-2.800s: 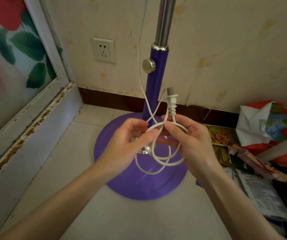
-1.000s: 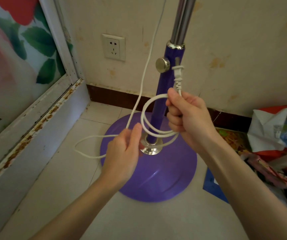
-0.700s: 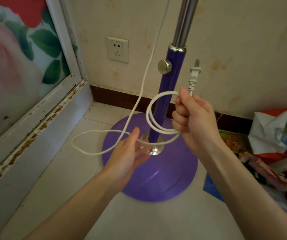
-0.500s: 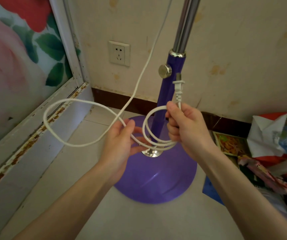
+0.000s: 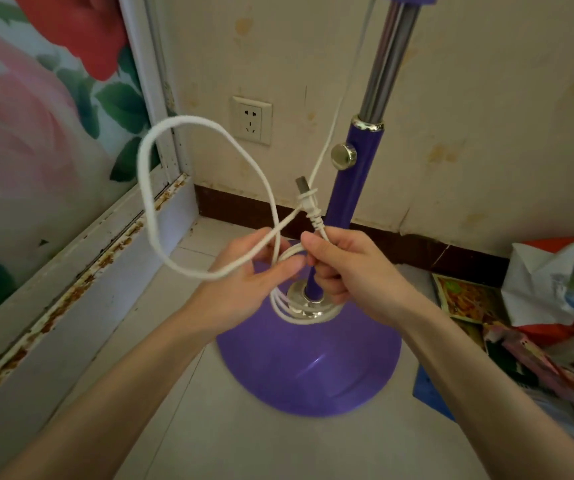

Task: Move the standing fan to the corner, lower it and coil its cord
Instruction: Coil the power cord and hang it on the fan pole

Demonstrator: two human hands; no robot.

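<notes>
The standing fan has a round purple base on the tiled floor in the room's corner, and a purple pole with a chrome knob and a chrome upper tube. Its head is out of frame. My right hand grips a small coil of the white cord, with the plug sticking up above the fist. My left hand pinches a large raised loop of the cord beside the right hand. The cord runs on upward along the pole.
A wall socket sits on the stained back wall left of the pole. A sliding door with a flower print and rusty track borders the left. Bags, papers and packets are piled on the floor at the right.
My left hand has lifted the big cord loop up off the floor and brought it in to my right hand. My right hand has kept the coil, with the plug now lower.
</notes>
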